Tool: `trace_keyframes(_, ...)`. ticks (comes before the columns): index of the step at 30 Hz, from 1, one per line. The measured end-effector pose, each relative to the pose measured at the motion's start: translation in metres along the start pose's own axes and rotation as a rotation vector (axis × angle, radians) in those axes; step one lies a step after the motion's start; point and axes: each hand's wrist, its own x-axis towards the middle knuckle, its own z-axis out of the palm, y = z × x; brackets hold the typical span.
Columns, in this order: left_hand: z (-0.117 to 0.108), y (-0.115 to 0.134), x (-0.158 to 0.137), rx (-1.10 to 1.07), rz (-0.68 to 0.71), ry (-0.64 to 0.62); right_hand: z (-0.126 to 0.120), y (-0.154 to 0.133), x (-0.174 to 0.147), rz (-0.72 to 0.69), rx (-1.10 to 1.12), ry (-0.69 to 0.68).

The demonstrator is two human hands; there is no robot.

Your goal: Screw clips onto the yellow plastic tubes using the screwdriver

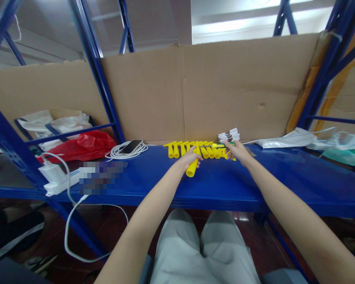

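My left hand (pixel 191 159) is closed around a yellow plastic tube-shaped piece (pixel 191 171), its round hollow end turned toward me. My right hand (pixel 236 152) grips a screwdriver (pixel 223 145) with a green and yellow handle. Its thin shaft points left toward the top of the held piece; whether the tip touches it is too small to tell. Behind both hands, several similar yellow pieces (pixel 174 150) lie side by side in a row. Some of them are partly hidden by my hands. A small stack of white pieces with dark parts (pixel 231 135) lies just beyond my right hand.
The blue shelf (pixel 154 177) is backed by a cardboard panel (pixel 225 86). On the left are a phone (pixel 131 146) on a coiled white cable, a red plastic bag (pixel 85 144) and a power strip (pixel 62 183). A white packet (pixel 286 139) lies at right.
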Motion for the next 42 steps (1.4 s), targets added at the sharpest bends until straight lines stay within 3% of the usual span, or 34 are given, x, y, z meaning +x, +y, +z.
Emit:
trace_keyframes(5, 0.001, 0.001, -0.003, -0.004, 0.005, -0.002, 0.000, 0.000, 0.001, -0.029, 0.240, -0.024)
trace_keyframes(10, 0.002, 0.001, -0.003, -0.009, 0.001, -0.022, -0.001, 0.004, 0.003, -0.106, 0.059, 0.060)
trace_keyframes(17, 0.002, 0.002, -0.002, -0.031, -0.003, -0.018, -0.003, -0.006, -0.001, 0.045, 0.298, -0.106)
trace_keyframes(23, 0.002, 0.003, -0.004, -0.027, 0.000, -0.034, -0.003, -0.008, -0.001, 0.024, 0.173, 0.065)
trace_keyframes(30, 0.002, 0.003, -0.003, -0.020, -0.007, -0.035, -0.003, -0.015, -0.008, 0.126, 0.185, 0.091)
trace_keyframes(42, 0.001, 0.001, 0.000, -0.030, -0.001, -0.032, -0.011, -0.019, -0.005, 0.176, 0.447, -0.076)
